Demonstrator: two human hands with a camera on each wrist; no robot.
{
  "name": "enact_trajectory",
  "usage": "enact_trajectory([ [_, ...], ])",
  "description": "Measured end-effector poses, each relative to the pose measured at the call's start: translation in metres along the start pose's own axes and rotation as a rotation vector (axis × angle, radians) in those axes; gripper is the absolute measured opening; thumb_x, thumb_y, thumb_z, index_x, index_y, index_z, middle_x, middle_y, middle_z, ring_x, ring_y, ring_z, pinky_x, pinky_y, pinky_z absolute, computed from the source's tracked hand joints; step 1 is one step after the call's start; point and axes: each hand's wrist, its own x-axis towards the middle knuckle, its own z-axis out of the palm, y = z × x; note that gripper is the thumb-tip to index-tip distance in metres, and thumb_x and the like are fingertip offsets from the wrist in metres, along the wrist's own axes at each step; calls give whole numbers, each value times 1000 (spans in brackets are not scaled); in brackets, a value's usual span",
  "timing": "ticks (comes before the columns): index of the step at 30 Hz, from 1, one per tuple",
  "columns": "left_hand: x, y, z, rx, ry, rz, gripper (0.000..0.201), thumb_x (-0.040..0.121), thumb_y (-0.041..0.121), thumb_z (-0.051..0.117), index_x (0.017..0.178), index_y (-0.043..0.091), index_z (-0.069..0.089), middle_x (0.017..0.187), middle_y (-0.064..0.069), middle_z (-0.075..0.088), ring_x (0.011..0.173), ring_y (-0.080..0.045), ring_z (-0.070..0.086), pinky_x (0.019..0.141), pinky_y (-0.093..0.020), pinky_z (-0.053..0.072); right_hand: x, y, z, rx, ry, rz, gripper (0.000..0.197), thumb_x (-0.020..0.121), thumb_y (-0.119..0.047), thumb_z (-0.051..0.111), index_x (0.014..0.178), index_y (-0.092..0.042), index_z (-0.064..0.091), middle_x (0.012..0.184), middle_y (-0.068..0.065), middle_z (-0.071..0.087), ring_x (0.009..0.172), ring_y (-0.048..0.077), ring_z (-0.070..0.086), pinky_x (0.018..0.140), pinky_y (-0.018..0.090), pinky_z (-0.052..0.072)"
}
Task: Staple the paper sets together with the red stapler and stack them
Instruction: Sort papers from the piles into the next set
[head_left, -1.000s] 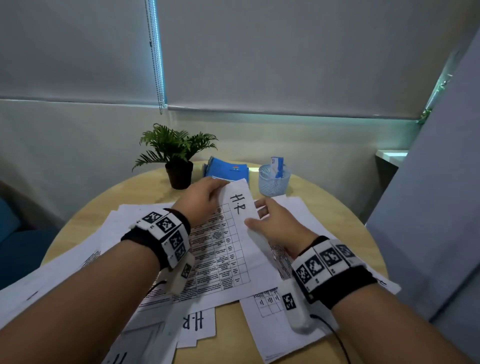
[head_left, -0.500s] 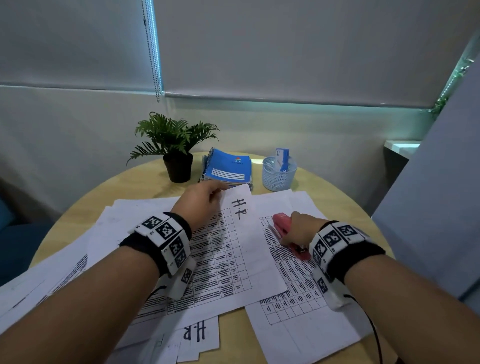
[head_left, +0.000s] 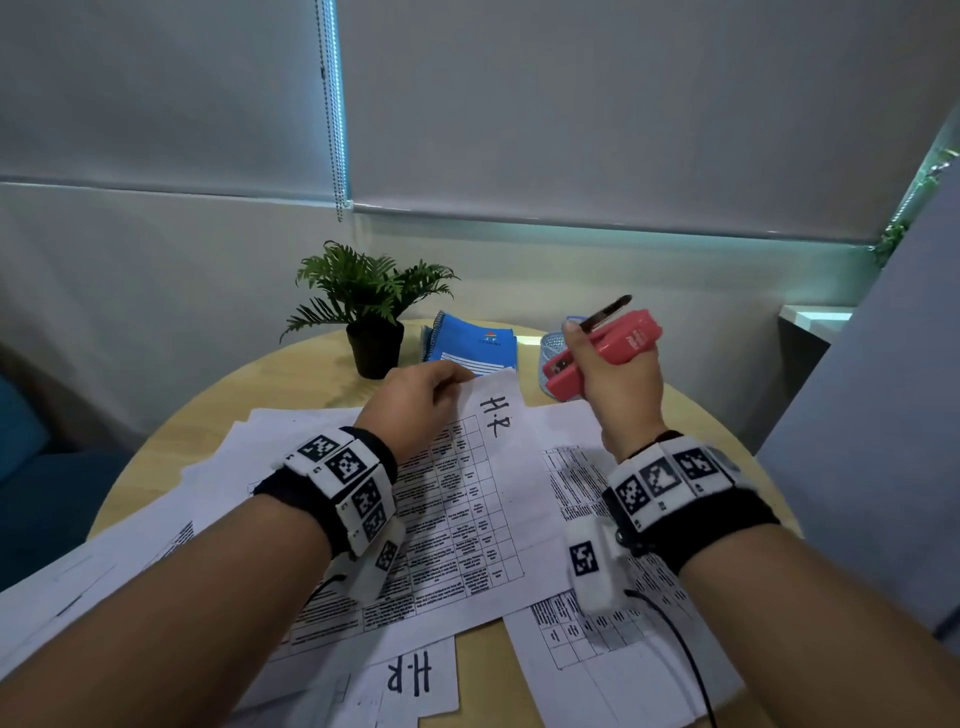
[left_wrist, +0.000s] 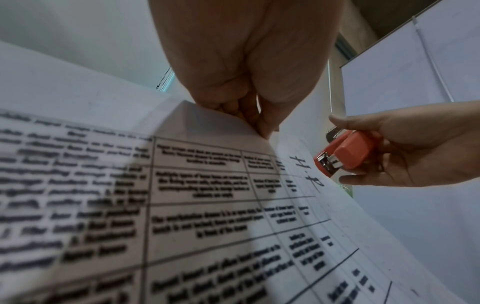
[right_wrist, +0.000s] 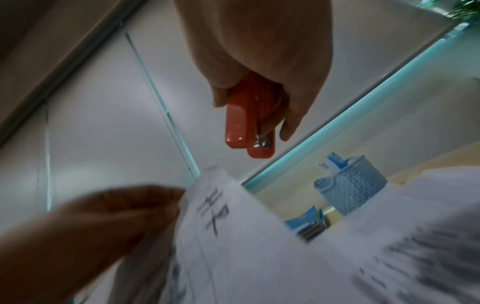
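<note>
A glossy red plastic stapler (head_left: 602, 351) was gripped in the right hand (head_left: 618, 387); a thin printed paper set's (head_left: 467, 499) far corner was pinched by the left hand (head_left: 415, 405).

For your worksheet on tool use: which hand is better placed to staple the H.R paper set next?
The right hand: it already grips the red stapler, raised beside the corner. The left hand pinches the H.R paper set.

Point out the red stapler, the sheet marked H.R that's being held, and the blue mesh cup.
red stapler (head_left: 618, 340), head view, on its red top cover.
sheet marked H.R (head_left: 496, 418), head view, on the handwritten letters.
blue mesh cup (right_wrist: 355, 190), right wrist view, on its perforated wall.
</note>
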Motion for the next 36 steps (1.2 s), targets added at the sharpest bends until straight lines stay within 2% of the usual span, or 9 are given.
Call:
enact_trajectory([
  [3,-1,3,-2,1,5,3,27,93,12,49,112,18,67,103,1,69,91,-11,61,79,-16,42,-15,9,11,-4,-3,-37,57,70,-49,79,109,-13,56,77,-2,73,70,14,72,77,38,58],
  [6,-2,5,-4,0,2,17,27,92,11,49,111,18,67,104,1,69,95,-13,62,83,-19,46,-26,13,18,-23,26,-63,47,77,-43,75,106,-11,56,71,-10,67,63,-4,65,68,14,52],
  [10,-6,8,-6,-2,-16,36,28,92,9,49,111,17,67,105,2,69,97,-12,62,87,-23,48,-32,14,29,-118,60,-11,50,77,-65,63,96,-19,61,82,-7,69,85,14,68,86,33,51],
  [13,-8,12,-6,-7,-7,48,28,92,11,50,112,19,67,106,4,69,97,-10,61,85,-20,46,-34,15,39,-187,76,47,64,75,-80,45,91,-21,64,82,-6,69,87,21,66,94,42,48],
  [19,-9,17,-9,-30,13,100,26,91,9,52,111,17,68,106,4,69,96,-9,61,82,-14,42,-37,10,47,-80,120,84,57,89,-66,41,95,-15,68,86,-1,70,82,18,65,70,26,46],
  [25,-13,19,-11,-32,-1,131,26,91,11,53,113,19,66,106,4,67,98,-9,61,88,-18,45,-36,7,51,-10,180,112,43,91,-58,48,74,-20,59,78,1,63,80,22,60,71,28,43],
  [30,-17,13,-23,193,-236,83,40,92,30,54,131,28,45,115,3,60,105,-16,57,88,-30,47,-27,7,43,23,209,100,40,91,-51,54,68,-18,60,71,0,61,68,19,58,64,26,39],
  [33,-16,2,-26,314,-336,78,24,93,36,51,110,19,53,98,2,59,92,-20,55,73,-27,41,-21,9,36,28,227,71,44,89,-51,57,87,-9,67,79,3,65,72,19,61,57,23,40],
  [36,-16,-5,-24,331,-293,96,12,96,33,47,94,21,46,83,1,52,79,-20,52,64,-28,36,-21,7,34,128,182,24,42,89,-51,57,95,-11,69,86,3,71,78,18,67,65,23,49],
])
